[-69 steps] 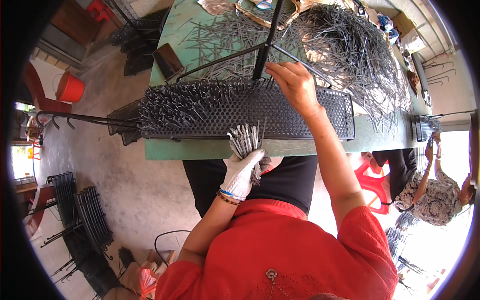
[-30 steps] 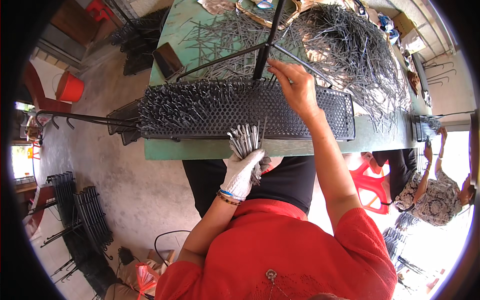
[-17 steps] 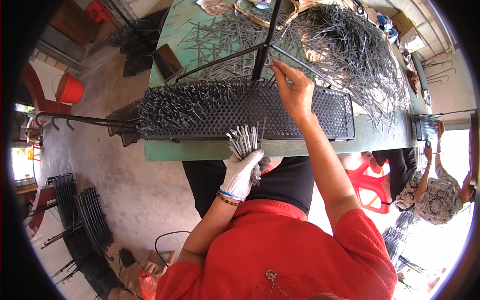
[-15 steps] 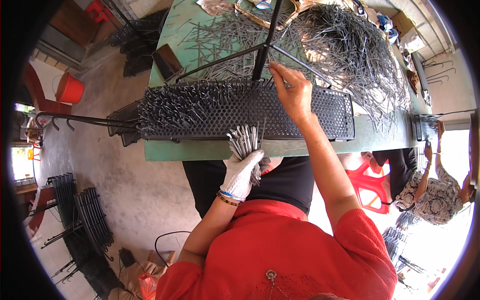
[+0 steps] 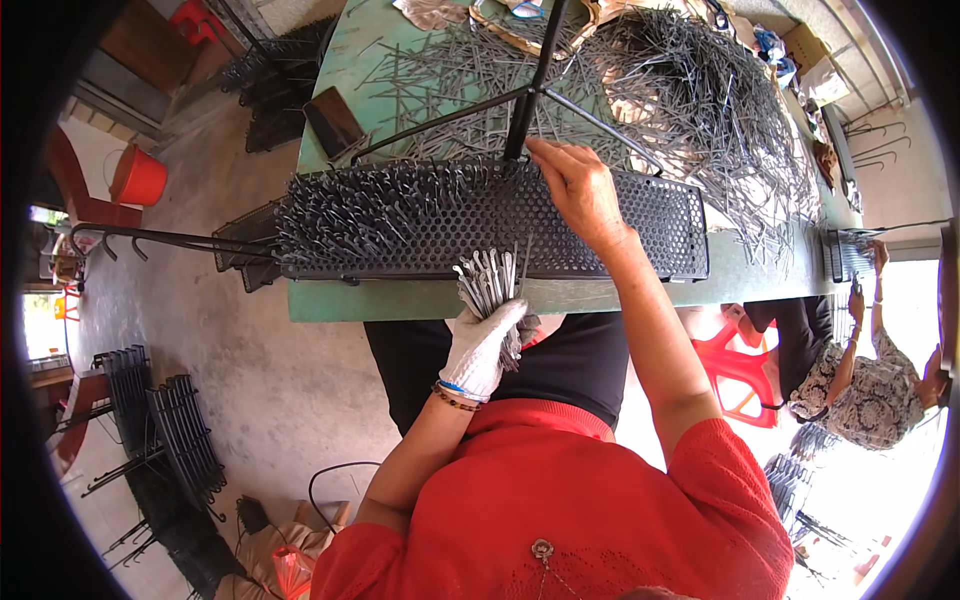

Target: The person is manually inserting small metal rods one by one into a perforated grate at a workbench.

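Observation:
A long black perforated metal rack (image 5: 620,225) lies across the table's near edge. Thin metal rods (image 5: 345,215) stand crowded in the holes of its left half, while holes show bare on the right. My gloved left hand (image 5: 478,345), in front of the rack, is closed round a bundle of metal rods (image 5: 487,285), flattened ends up. My bare right hand (image 5: 578,190) is over the rack's far side, by the foot of a black metal post (image 5: 522,120). Its thumb and fingertips are pinched together; anything between them is too small to make out.
Loose rods (image 5: 700,90) are heaped across the green table (image 5: 400,300). A dark box-shaped object (image 5: 333,122) lies at its left edge. Racks with hooked rods (image 5: 185,440) stand on the left floor near a red bucket (image 5: 139,176). Another person (image 5: 865,390) works at the right.
My right hand has moved slightly left and down, its fingertips now closer to the post's foot. My left hand and its bundle stay in place.

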Tool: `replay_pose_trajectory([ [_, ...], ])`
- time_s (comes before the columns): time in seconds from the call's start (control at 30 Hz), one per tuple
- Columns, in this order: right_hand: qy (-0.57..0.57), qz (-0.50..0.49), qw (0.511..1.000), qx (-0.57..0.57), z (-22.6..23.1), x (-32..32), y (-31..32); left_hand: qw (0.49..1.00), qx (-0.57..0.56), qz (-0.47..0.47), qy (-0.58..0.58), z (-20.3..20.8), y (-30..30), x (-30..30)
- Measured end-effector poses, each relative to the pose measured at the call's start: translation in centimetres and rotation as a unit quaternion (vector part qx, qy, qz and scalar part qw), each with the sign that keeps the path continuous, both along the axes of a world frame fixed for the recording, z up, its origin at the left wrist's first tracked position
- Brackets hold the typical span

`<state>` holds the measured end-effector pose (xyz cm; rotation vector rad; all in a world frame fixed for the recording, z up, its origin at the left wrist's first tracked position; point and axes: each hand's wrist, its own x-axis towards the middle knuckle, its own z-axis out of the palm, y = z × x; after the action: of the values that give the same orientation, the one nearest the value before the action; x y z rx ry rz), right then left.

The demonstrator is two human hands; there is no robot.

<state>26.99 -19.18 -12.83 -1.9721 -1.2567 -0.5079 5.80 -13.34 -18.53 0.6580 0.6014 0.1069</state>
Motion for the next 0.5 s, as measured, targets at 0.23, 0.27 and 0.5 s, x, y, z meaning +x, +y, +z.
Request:
replay_pose_trajectory([
  [0.23, 0.033, -0.027, 0.998, 0.042, 1.0, -0.8, -0.6, 1.000, 0.009, -0.020, -0.019, 0.4, 0.2, -0.3],
  [0.27, 0.080, -0.041, 0.994, 0.058, 1.3, -1.4, -0.9, 1.000, 0.009, -0.019, -0.019, 0.5, 0.2, -0.3],
  [0.5, 0.411, 0.001, 0.911, -0.013, 1.4, -6.2, -3.6, 0.998, 0.006, -0.016, -0.059, 1.6, 0.0, -0.1],
])
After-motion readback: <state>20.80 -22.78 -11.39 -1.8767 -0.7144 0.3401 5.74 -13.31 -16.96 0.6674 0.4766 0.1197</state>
